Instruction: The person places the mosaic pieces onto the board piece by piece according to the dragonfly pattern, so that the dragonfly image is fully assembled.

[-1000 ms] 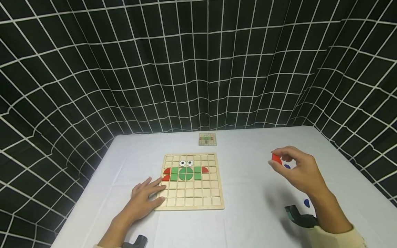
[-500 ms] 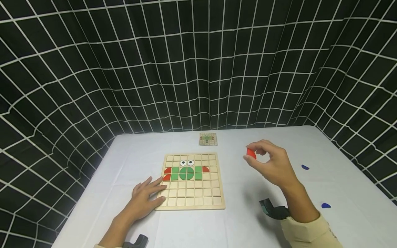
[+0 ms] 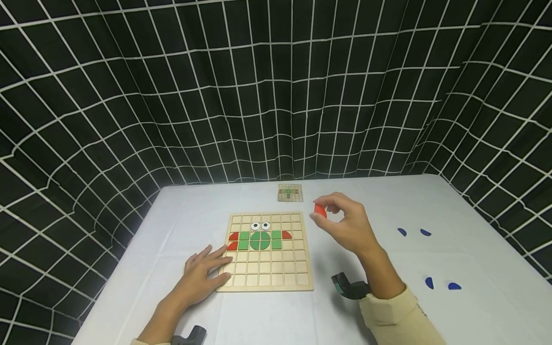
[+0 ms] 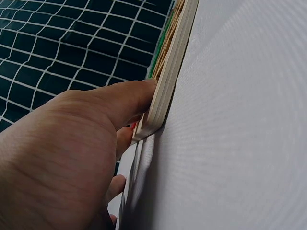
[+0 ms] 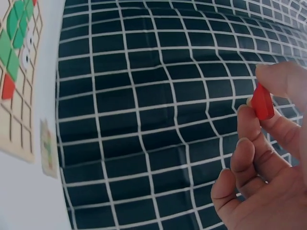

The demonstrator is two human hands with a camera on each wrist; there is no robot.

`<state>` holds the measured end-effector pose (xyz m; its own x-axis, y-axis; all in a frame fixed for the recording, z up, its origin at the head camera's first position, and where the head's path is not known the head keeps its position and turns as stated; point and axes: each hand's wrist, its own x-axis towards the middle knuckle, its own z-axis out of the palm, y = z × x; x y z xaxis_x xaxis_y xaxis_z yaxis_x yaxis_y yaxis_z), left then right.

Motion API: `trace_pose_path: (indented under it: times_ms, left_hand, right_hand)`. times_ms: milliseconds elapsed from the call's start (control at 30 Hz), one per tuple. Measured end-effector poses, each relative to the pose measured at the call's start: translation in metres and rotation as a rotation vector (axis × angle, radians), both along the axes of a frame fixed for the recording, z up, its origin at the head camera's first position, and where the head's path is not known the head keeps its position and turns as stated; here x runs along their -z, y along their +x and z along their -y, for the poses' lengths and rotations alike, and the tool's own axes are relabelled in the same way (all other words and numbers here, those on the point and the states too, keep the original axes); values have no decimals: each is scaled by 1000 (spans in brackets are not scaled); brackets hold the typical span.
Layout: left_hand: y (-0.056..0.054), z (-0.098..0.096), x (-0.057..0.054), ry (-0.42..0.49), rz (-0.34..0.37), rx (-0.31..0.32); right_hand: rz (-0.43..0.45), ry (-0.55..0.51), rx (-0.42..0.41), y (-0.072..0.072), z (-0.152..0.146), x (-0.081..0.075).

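Note:
My right hand [image 3: 347, 223] pinches a red quarter-circle piece [image 3: 320, 210] between thumb and fingers, in the air just right of the wooden grid board [image 3: 269, 281]. The right wrist view shows the same red piece [image 5: 262, 102] at the fingertips. Flat on the board's left edge rests my left hand [image 3: 201, 275], its fingers spread; the left wrist view has its thumb [image 4: 129, 98] on the rim. On the board lie green squares [image 3: 243, 240], a green circle of several pieces [image 3: 260, 240], two round eye pieces [image 3: 260, 226], and red quarter-circles [image 3: 286, 235] at both sides.
A small pattern card [image 3: 290, 192] lies behind the board. Several dark blue pieces [image 3: 425, 232] are scattered on the white tablecloth [image 3: 276, 318] at the right. A black curtain with white grid lines [image 3: 276, 96] surrounds the table.
My right hand has travelled left with the red piece, from over the blue pieces to near the board, so those pieces are uncovered. The left hand stays in place.

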<state>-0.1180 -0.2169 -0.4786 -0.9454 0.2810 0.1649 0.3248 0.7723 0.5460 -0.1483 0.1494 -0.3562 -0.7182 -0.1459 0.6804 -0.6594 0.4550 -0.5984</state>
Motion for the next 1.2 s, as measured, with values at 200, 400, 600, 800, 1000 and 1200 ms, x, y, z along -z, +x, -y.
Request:
trace_pose_path:
  times_ms: [200,400,600,800,1000,1200]
  left_hand:
    - [0,0,2,1,-1,2]
    - [0,-1,2,3,8,0]
    - [1,0,1,2,18,-4]
    - [1,1,1,5,25,-8]
    - [0,1,1,8,24,-6]
    - [0,0,-1,0,17,-4]
  right_hand:
    - [24,-45,-46,-10,17,12]
    - [78,-61,-62,-19,31,31]
    - [118,-64,-71,-25,40,49]
    - [165,-74,-98,-30,50,62]
    - [232,-69,-73,-32,56,70]
    - [303,-18,-65,-35,54,78]
